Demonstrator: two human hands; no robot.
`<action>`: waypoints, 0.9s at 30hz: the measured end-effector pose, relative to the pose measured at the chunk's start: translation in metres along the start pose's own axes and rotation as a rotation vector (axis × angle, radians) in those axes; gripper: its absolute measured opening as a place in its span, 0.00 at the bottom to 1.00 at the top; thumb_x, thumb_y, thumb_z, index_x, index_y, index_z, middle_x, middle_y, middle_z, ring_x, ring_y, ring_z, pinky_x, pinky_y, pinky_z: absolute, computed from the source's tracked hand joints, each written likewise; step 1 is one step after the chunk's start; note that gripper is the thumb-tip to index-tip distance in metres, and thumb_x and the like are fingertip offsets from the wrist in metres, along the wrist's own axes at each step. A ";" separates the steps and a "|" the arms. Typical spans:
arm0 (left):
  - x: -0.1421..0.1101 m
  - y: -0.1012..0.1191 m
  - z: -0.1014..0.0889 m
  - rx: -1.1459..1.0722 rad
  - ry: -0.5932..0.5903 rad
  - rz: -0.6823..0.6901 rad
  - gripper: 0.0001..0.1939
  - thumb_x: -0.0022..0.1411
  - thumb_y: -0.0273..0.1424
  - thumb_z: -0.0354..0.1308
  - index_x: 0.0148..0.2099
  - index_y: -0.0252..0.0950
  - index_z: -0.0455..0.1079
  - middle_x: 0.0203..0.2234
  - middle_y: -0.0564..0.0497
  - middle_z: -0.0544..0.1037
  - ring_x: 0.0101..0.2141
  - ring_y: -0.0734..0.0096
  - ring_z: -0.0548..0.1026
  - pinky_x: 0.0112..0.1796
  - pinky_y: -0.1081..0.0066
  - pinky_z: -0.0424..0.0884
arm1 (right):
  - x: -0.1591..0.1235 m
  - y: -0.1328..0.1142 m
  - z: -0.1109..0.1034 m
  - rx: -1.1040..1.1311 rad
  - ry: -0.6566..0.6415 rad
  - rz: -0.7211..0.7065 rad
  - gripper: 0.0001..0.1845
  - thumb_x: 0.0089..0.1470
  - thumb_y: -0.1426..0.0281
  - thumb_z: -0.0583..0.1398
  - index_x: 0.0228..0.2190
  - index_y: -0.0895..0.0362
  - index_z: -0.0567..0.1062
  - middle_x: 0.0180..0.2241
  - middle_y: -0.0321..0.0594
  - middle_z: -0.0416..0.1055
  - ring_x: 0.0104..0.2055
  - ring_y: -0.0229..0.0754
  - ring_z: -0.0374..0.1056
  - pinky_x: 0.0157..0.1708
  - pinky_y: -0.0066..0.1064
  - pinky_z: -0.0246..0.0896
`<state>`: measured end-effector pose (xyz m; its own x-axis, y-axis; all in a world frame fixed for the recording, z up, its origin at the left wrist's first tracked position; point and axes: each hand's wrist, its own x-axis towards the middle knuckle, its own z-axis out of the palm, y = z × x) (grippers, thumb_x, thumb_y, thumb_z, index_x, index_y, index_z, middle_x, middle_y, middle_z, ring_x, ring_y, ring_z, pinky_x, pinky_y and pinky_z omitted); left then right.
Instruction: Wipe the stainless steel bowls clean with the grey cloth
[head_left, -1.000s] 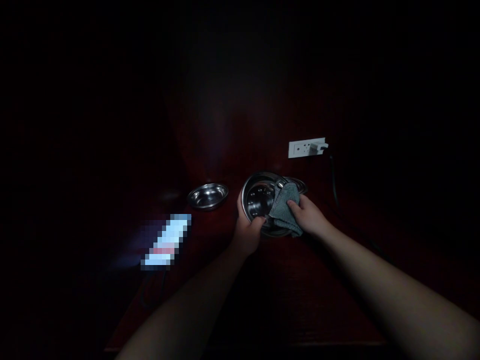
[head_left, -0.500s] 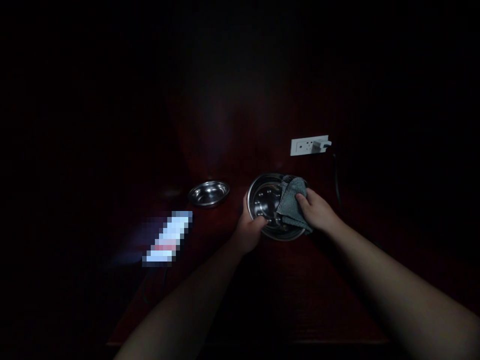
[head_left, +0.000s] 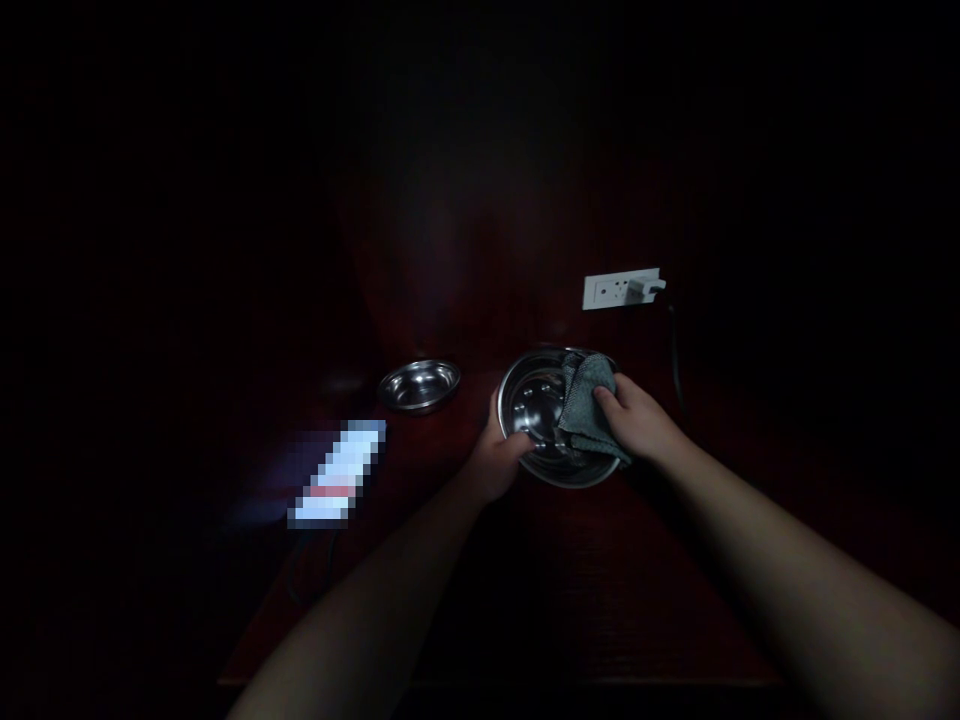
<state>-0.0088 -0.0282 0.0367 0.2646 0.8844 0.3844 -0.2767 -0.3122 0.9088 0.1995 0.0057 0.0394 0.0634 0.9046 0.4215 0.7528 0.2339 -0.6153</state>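
A shiny metal bowl (head_left: 534, 408) is held up tilted, its inside facing me. My left hand (head_left: 499, 458) grips its left side, thumb over the rim and fingers behind the wall. A grey-green cloth (head_left: 590, 402) lies folded over the right side of the bowl. My right hand (head_left: 637, 412) is closed on this cloth, pressing it against the bowl's rim and inner wall; the fingers behind are hidden. Left of the bowl, a shallow metal dish (head_left: 420, 385) rests on the dark red table (head_left: 570, 590).
A lit, pixelated screen (head_left: 339, 475) lies on the left with a thin cable below it. On the back wall is a white socket plate (head_left: 621, 289) with a plugged-in adapter and a hanging cord (head_left: 676, 360). The table's front edge shows low down. Surroundings are very dark.
The bowl, the cloth and my right hand have shifted very slightly right and down. Both grips stay the same.
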 end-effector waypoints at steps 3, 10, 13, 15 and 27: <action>-0.001 -0.001 0.001 -0.003 0.007 -0.005 0.39 0.44 0.20 0.53 0.60 0.39 0.48 0.52 0.47 0.67 0.50 0.59 0.66 0.50 0.59 0.61 | 0.000 0.001 0.001 0.024 0.015 -0.003 0.12 0.55 0.62 0.49 0.34 0.55 0.66 0.33 0.44 0.70 0.36 0.46 0.66 0.36 0.35 0.60; -0.004 -0.002 0.005 0.078 0.101 0.011 0.37 0.50 0.24 0.56 0.61 0.39 0.48 0.53 0.45 0.66 0.53 0.57 0.64 0.53 0.57 0.58 | -0.001 -0.002 0.004 0.049 0.048 -0.003 0.10 0.54 0.61 0.49 0.31 0.54 0.64 0.29 0.41 0.69 0.32 0.45 0.66 0.32 0.34 0.60; -0.006 0.000 0.009 0.117 0.132 0.100 0.35 0.54 0.29 0.56 0.61 0.39 0.47 0.56 0.44 0.61 0.56 0.60 0.60 0.56 0.60 0.54 | -0.002 -0.007 0.004 0.062 0.072 0.023 0.11 0.54 0.61 0.49 0.30 0.54 0.64 0.29 0.41 0.69 0.31 0.45 0.66 0.31 0.34 0.59; -0.008 0.001 0.010 0.140 0.121 0.165 0.36 0.54 0.30 0.57 0.62 0.40 0.45 0.58 0.45 0.58 0.57 0.61 0.59 0.57 0.61 0.52 | -0.003 -0.010 0.003 0.082 0.072 0.061 0.11 0.54 0.61 0.49 0.30 0.54 0.64 0.29 0.42 0.69 0.32 0.45 0.66 0.31 0.35 0.59; -0.002 -0.003 0.005 0.117 0.069 0.103 0.40 0.48 0.22 0.54 0.62 0.41 0.44 0.56 0.46 0.62 0.54 0.58 0.63 0.54 0.59 0.57 | -0.003 -0.008 0.004 0.026 0.097 0.023 0.11 0.54 0.61 0.48 0.29 0.54 0.63 0.28 0.42 0.68 0.30 0.45 0.65 0.30 0.35 0.59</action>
<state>-0.0039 -0.0305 0.0338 0.1748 0.8661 0.4684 -0.1886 -0.4374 0.8793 0.1909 0.0026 0.0407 0.1449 0.8712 0.4690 0.7330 0.2239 -0.6423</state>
